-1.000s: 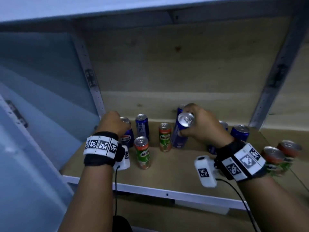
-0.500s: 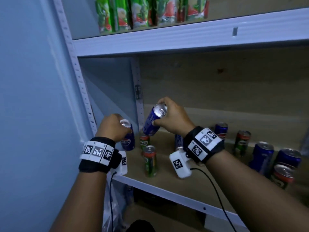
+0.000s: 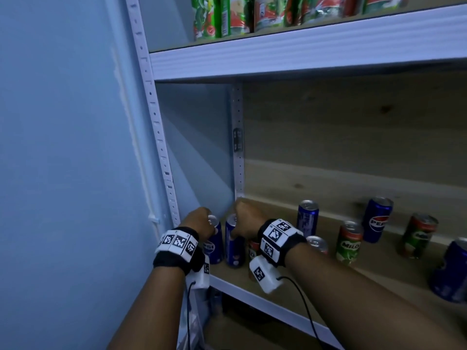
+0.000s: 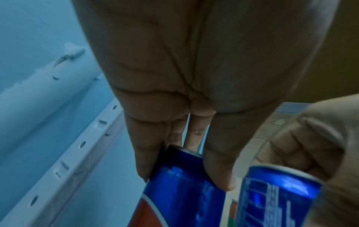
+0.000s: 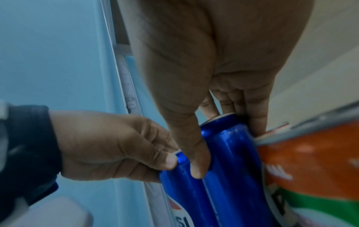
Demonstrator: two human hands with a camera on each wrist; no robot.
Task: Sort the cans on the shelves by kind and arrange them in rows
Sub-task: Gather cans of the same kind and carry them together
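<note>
My left hand (image 3: 202, 223) grips a blue Pepsi can (image 3: 215, 246) by its top at the far left end of the lower shelf (image 3: 252, 291). Right beside it, my right hand (image 3: 243, 218) grips a second blue can (image 3: 233, 248) the same way. Both cans are upright, side by side, with their bases at the shelf board. In the left wrist view, fingers and thumb curl round the Pepsi can (image 4: 182, 192), and the other blue can (image 4: 276, 195) is at right. The right wrist view shows the right-hand blue can (image 5: 233, 161) against a Milo can (image 5: 310, 161).
Further right on the shelf stand a blue can (image 3: 307, 215), a Milo can (image 3: 348, 245), a Pepsi can (image 3: 377, 219), another Milo can (image 3: 419, 236) and a blue can (image 3: 452, 271) at the frame edge. The white upright (image 3: 161, 147) and blue wall bound the left. Green and red packs (image 3: 227, 16) fill the upper shelf.
Both hands carried their blue cans leftward and down. The right-hand can, tilted in the air before, is now upright beside the left one. The view has swung left and up.
</note>
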